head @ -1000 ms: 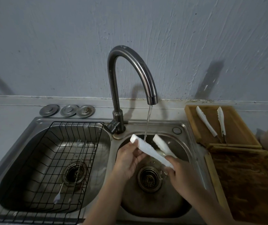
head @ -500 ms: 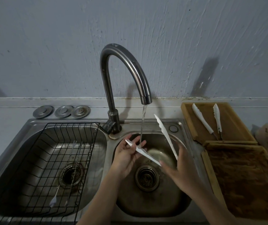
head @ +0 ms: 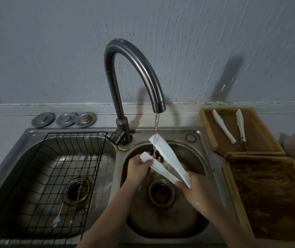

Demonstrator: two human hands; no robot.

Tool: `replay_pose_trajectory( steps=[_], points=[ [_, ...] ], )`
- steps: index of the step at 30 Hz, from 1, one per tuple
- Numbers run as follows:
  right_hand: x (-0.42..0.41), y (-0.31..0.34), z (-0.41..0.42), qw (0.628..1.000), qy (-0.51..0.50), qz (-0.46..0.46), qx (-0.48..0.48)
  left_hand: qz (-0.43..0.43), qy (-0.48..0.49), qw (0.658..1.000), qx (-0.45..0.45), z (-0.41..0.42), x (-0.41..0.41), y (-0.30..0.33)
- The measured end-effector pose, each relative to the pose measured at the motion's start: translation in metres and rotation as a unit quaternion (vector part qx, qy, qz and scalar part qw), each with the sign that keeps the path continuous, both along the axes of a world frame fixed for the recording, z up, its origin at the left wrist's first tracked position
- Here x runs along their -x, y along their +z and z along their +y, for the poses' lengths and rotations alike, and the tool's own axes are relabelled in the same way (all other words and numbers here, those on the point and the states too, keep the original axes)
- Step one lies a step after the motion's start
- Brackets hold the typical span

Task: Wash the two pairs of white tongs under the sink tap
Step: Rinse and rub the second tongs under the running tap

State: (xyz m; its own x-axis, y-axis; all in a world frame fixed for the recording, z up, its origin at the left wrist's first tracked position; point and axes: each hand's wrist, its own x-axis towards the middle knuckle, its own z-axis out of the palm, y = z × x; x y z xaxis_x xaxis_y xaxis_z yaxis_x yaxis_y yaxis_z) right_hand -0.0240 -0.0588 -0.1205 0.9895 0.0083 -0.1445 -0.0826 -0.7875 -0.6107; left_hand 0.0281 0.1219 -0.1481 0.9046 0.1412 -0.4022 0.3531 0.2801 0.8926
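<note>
Tongs (head: 170, 158) under tap (head: 136, 72) stream, right hand (head: 195, 190) gripping hinge, left hand (head: 139, 167) fingers clasping arm

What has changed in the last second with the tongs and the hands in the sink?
The tongs were turned in the hands: half a second ago they showed edge-on and spread wide, now their broad faces show again and the upper arm's tip sits in the water stream. The right hand kept the hinge end; the left hand kept rubbing the lower arm. The second pair in the wooden tray stayed put.
</note>
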Motion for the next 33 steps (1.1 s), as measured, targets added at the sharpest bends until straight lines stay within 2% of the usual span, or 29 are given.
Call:
replay_pose_trajectory(
  steps=[2, 6, 11, 17, 21, 25, 28, 31, 33],
  points=[
    [0.001, -0.001, -0.003, 1.0, -0.019, 0.016, -0.016, -0.002, 0.003, 1.0, 0.01, -0.001, -0.002, -0.002],
    [0.008, -0.002, -0.015, 0.997, -0.041, 0.049, -0.043, -0.003, -0.026, 0.991, 0.13, -0.004, 0.002, 0.001],
    [0.007, 0.0, -0.042, 0.978, -0.083, 0.149, -0.116, -0.012, -0.072, 0.994, 0.078, -0.014, 0.01, 0.008],
    [0.008, 0.002, -0.048, 0.977, -0.069, 0.137, -0.148, -0.035, -0.091, 0.992, 0.081, -0.011, 0.014, 0.014],
    [0.009, 0.002, -0.042, 0.98, -0.071, 0.13, -0.136, -0.028, -0.102, 0.993, 0.057, -0.003, 0.012, 0.018],
    [0.005, 0.006, -0.034, 0.985, -0.044, 0.124, -0.109, 0.029, -0.032, 0.999, 0.001, 0.001, 0.007, 0.024],
    [0.002, 0.005, -0.021, 0.989, -0.036, 0.094, -0.108, 0.009, 0.049, 0.997, -0.056, -0.012, 0.003, 0.03],
    [0.004, 0.004, 0.0, 0.987, -0.011, 0.08, -0.139, -0.031, 0.143, 0.989, -0.03, -0.035, 0.003, 0.038],
    [0.007, 0.002, 0.008, 0.981, -0.008, 0.099, -0.167, -0.041, 0.125, 0.991, -0.006, -0.04, 0.002, 0.044]
  ],
)
